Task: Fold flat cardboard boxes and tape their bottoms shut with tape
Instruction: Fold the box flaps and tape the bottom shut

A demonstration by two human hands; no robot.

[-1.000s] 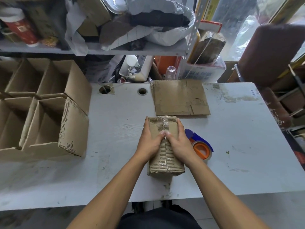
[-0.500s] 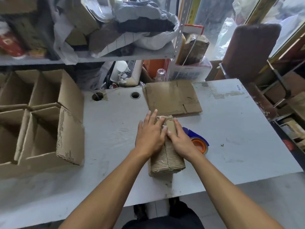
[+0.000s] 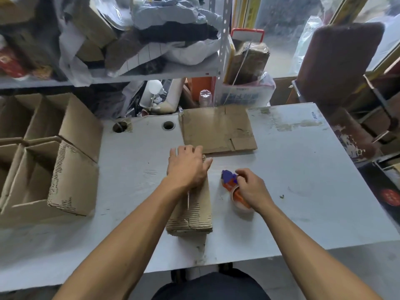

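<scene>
Item: folded box [image 3: 192,211]. A small cardboard box was laid lengthwise on the white table [image 3: 303,191], near its front edge, with a strip of clear tape seen along the upper face. The corrugated end was turned toward the person.

Left hand [image 3: 187,166]: was laid flat on the far end of the folded box, fingers [image 3: 184,150] straight and spread, pressed on the cardboard; nothing was gripped.

Right hand [image 3: 251,187]: was placed over the tape dispenser [image 3: 232,187], just to the right of the folded box. Its fingers were curled down around the orange roll, and the dispenser was taken to be held, though the contact under the palm was hidden. The blue head of the dispenser was left showing beyond the knuckles.

Flat cardboard sheet [image 3: 217,128]: was laid unfolded at the back of the table, just beyond the left hand, apart from the folded box.

Open boxes [image 3: 65,156]: several assembled cartons were stood together at the left edge of the table, openings turned up and toward the viewer.

Table holes [image 3: 168,125]: two round cable holes were noted near the back edge, left of the flat cardboard sheet.

Shelf [image 3: 151,74]: a cluttered metal shelf with bags and cardboard was recorded behind the table.
</scene>
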